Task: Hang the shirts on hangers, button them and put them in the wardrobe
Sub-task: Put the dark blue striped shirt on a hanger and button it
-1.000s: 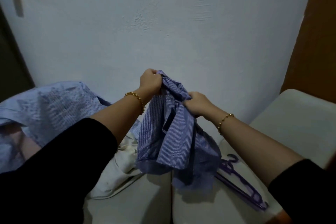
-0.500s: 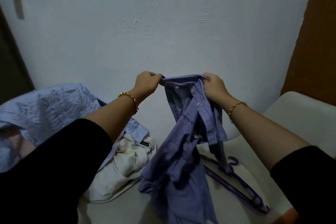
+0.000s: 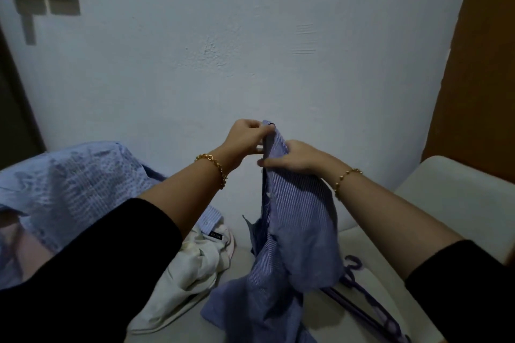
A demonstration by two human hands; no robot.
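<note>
Early stage. Pale blue shirt (image 3: 64, 189) lies heaped at left; striped shirt (image 3: 295, 217) hangs mid-frame, on no hanger; cream garment (image 3: 192, 267) lies between; purple hangers (image 3: 373, 315) lie unused beneath; left grip (image 3: 245, 139) and right grip (image 3: 295, 159) clench the striped shirt's top; buttoning, wardrobe remain

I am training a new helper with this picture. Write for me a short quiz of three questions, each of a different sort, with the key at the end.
1. Which hand holds the blue striped button-up shirt at its highest point?
A. the left hand
B. the right hand
C. neither hand
2. True or false: the right hand holds the purple plastic hanger.
3. Fill the gap: the crumpled cream garment lies on the person's ___ side of the held shirt.

Key: 1 A; 2 false, the hanger lies on the pale surface below the shirt and both hands grip the shirt; 3 left.
</note>
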